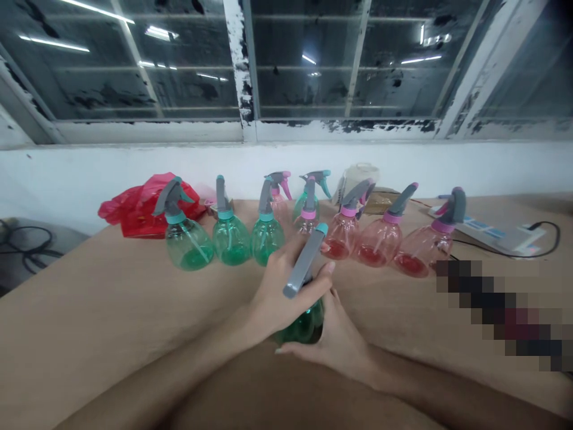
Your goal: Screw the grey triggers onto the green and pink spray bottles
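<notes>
A crumpled red plastic bag (138, 209) lies near three rounded, translucent green plastic spray bottles (231, 243); front centre, left hand (283, 280) and right hand (340, 337) clasp a grey-headed green bottle (299, 329); rightward stand at least three bulbous pink bottles (377, 243).

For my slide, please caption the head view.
Left hand at the neck of a green spray bottle, right hand around its body; other green bottles and pink bottles stand behind.
</notes>
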`<act>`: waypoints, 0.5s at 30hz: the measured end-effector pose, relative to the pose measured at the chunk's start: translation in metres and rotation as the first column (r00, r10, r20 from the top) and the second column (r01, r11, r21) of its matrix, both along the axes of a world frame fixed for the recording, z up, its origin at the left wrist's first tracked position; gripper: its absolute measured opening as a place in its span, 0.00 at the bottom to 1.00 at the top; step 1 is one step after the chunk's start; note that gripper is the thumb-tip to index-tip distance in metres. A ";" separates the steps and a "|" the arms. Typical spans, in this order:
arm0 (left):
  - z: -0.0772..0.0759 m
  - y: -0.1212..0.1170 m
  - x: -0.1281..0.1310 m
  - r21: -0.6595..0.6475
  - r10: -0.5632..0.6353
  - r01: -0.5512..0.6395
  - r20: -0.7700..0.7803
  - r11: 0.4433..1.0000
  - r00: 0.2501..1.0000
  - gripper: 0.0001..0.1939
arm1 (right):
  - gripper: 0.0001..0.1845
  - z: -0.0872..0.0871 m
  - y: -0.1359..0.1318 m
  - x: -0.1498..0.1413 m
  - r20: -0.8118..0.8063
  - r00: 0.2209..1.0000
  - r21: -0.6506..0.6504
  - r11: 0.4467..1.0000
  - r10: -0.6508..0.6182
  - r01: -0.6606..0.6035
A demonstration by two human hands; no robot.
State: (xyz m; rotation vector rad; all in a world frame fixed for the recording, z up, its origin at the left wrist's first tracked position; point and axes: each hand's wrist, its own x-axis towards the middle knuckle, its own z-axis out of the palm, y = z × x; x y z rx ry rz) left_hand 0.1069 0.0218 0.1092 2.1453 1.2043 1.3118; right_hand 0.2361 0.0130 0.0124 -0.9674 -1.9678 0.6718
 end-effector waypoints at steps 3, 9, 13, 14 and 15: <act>0.000 -0.002 0.001 0.016 0.051 -0.051 -0.024 0.999 0.998 0.10 | 0.48 0.001 0.000 0.001 -0.005 1.000 -0.010 1.000 0.027 -0.027; -0.001 -0.001 0.001 0.050 0.060 -0.059 -0.010 0.997 0.998 0.09 | 0.46 0.006 0.001 0.000 -0.019 0.999 -0.006 0.999 0.045 -0.045; 0.000 0.001 0.001 0.022 0.032 -0.031 -0.012 0.999 0.999 0.10 | 0.48 0.004 0.001 0.000 -0.021 0.999 -0.029 0.999 0.037 -0.038; 0.000 0.001 0.001 0.016 0.026 -0.026 -0.012 1.000 1.000 0.09 | 0.48 0.003 0.001 0.000 -0.017 0.999 -0.033 0.999 0.027 -0.028; 0.002 0.001 0.001 0.010 0.024 -0.024 -0.011 1.000 1.000 0.07 | 0.49 0.003 0.001 0.000 -0.011 1.000 -0.038 0.999 0.016 -0.016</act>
